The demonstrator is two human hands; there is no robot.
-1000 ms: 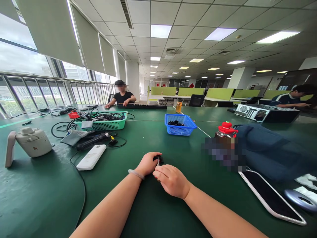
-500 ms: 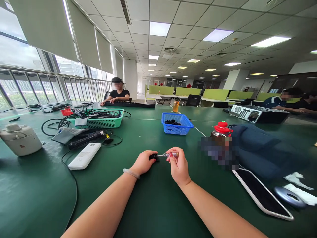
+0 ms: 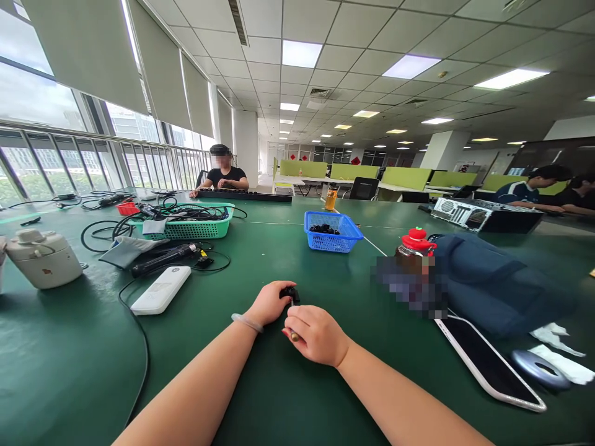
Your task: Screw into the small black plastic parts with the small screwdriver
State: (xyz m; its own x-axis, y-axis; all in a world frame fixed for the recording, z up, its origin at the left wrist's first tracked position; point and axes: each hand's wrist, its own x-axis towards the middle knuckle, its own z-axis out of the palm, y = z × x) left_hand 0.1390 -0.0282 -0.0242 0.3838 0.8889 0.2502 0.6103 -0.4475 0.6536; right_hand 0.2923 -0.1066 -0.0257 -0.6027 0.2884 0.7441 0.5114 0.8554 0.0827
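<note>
My left hand point(image 3: 271, 303), with a pale bangle at the wrist, is closed on a small black part point(image 3: 291, 293) held low over the green table. The fingers hide some of it, and I cannot make out its kind. Close by on the near right, my right hand point(image 3: 316, 334) is closed around a screwdriver point(image 3: 294, 336). Its handle end pokes out below the fingers, and a short bit of shaft leads up to the black part. Whether the tip sits in a screw is too small to tell.
Beyond my hands stands a blue basket point(image 3: 332, 241) of small black pieces. Leftward are a white power bank point(image 3: 162, 291), cables and a green basket point(image 3: 195, 230). A phone point(image 3: 490, 362), a dark blue bag point(image 3: 493, 279) and a red-lidded jar point(image 3: 417, 241) lie right. People sit farther off.
My right hand has swung left and nearer to me, turning the screwdriver from pointing sideways to pointing away from me. The left hand still holds the black part in about the same place.
</note>
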